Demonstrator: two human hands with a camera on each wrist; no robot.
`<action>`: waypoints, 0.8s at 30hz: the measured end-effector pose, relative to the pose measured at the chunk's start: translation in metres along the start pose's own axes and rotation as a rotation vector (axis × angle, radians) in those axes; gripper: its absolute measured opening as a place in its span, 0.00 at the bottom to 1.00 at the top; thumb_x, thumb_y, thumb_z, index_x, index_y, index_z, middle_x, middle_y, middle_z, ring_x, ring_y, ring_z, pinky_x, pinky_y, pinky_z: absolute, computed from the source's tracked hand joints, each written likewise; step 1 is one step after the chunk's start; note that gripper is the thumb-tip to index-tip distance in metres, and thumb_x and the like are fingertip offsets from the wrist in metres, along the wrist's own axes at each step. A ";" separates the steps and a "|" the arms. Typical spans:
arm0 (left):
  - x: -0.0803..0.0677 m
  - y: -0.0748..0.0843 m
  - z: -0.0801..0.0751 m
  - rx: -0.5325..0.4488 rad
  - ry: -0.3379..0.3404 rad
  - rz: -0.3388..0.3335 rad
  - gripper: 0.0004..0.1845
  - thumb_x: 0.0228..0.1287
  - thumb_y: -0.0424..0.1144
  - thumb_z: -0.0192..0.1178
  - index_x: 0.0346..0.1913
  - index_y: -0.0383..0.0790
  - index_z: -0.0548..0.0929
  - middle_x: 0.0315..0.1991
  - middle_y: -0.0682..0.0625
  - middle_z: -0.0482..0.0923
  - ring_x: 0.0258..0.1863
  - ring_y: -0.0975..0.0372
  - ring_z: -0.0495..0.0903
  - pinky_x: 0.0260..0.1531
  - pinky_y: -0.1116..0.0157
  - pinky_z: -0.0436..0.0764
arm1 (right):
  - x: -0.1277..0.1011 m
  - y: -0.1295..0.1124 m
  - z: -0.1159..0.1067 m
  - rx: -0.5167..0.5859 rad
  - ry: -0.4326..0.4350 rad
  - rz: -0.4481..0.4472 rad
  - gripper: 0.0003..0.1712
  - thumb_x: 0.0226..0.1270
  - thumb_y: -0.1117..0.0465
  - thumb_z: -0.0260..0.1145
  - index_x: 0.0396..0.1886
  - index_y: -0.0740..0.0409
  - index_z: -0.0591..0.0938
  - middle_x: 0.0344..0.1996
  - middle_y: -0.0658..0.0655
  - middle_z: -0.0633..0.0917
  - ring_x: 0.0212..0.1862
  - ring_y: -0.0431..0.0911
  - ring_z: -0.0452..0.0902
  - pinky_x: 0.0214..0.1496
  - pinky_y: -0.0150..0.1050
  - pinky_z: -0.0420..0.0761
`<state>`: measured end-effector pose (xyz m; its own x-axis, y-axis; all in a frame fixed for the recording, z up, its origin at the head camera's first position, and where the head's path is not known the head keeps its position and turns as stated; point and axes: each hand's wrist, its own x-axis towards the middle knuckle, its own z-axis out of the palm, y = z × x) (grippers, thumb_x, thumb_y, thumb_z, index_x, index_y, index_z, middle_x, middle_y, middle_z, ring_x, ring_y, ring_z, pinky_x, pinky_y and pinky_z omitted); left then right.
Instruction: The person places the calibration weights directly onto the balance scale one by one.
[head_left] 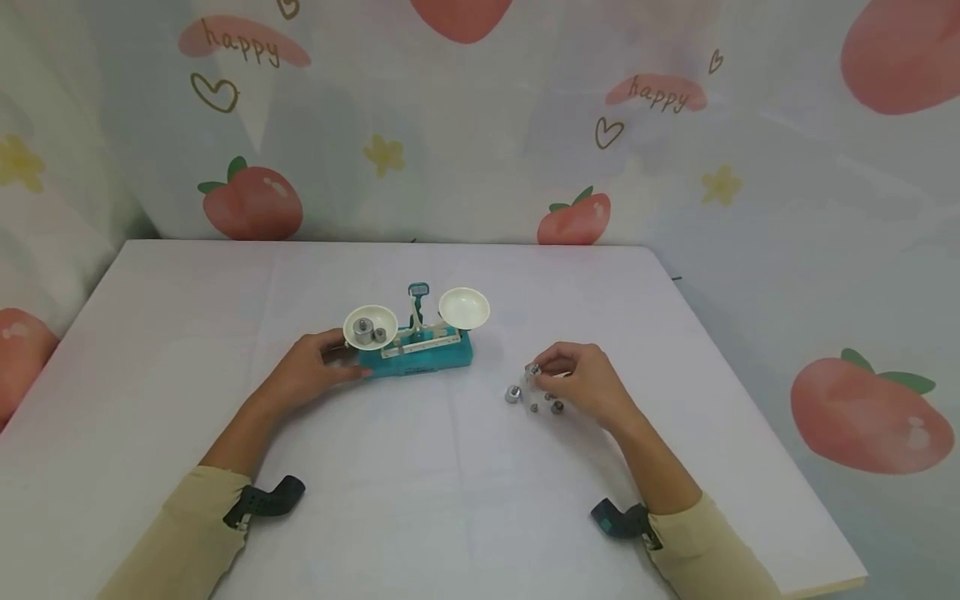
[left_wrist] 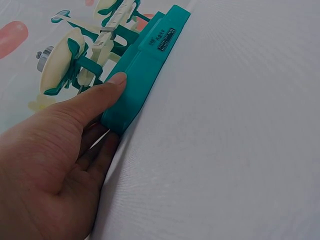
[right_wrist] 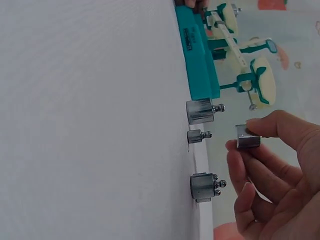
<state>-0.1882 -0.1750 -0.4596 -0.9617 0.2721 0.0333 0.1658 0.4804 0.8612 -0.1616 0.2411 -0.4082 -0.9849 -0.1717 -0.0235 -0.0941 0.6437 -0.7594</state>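
A balance scale with a teal base (head_left: 420,362) stands on the table, a cream pan on each side. Two metal weights, a large one (head_left: 363,331) and a small one (head_left: 380,335), sit in the left pan (head_left: 387,319); the right pan (head_left: 464,308) holds nothing. My left hand (head_left: 303,371) grips the left end of the base, thumb on the near side as the left wrist view shows. Right of the scale, my right hand (head_left: 588,383) pinches a shiny cylindrical weight (right_wrist: 248,140) between thumb and fingertips, raised over the table.
Several loose knobbed weights stand on the table under and beside the right hand, among them a larger one (head_left: 513,394), a tiny one (head_left: 534,408) and a darker one (head_left: 557,407). The white table (head_left: 360,517) ends at a back edge before a peach-printed curtain (head_left: 465,125).
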 end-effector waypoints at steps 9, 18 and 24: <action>0.001 0.001 0.000 0.007 0.004 0.001 0.36 0.60 0.36 0.77 0.70 0.34 0.76 0.68 0.38 0.75 0.68 0.43 0.74 0.67 0.47 0.73 | 0.006 -0.016 -0.005 -0.010 0.102 -0.108 0.09 0.63 0.63 0.77 0.43 0.55 0.88 0.32 0.50 0.88 0.39 0.48 0.80 0.42 0.42 0.82; 0.001 -0.001 0.000 0.001 -0.002 0.017 0.36 0.60 0.37 0.77 0.71 0.34 0.76 0.68 0.39 0.75 0.67 0.44 0.74 0.67 0.47 0.73 | 0.017 -0.038 -0.007 -0.017 0.141 -0.220 0.09 0.64 0.63 0.76 0.43 0.56 0.87 0.31 0.51 0.87 0.38 0.47 0.80 0.42 0.37 0.83; 0.001 -0.001 0.000 -0.011 -0.003 0.017 0.36 0.60 0.36 0.77 0.70 0.35 0.76 0.68 0.39 0.76 0.67 0.44 0.74 0.67 0.48 0.73 | 0.025 -0.051 -0.006 -0.010 0.165 -0.264 0.09 0.65 0.62 0.76 0.44 0.56 0.88 0.36 0.49 0.88 0.41 0.45 0.81 0.43 0.38 0.81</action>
<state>-0.1897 -0.1752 -0.4608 -0.9581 0.2825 0.0470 0.1799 0.4664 0.8661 -0.1821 0.2084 -0.3664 -0.9363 -0.2117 0.2801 -0.3508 0.6003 -0.7187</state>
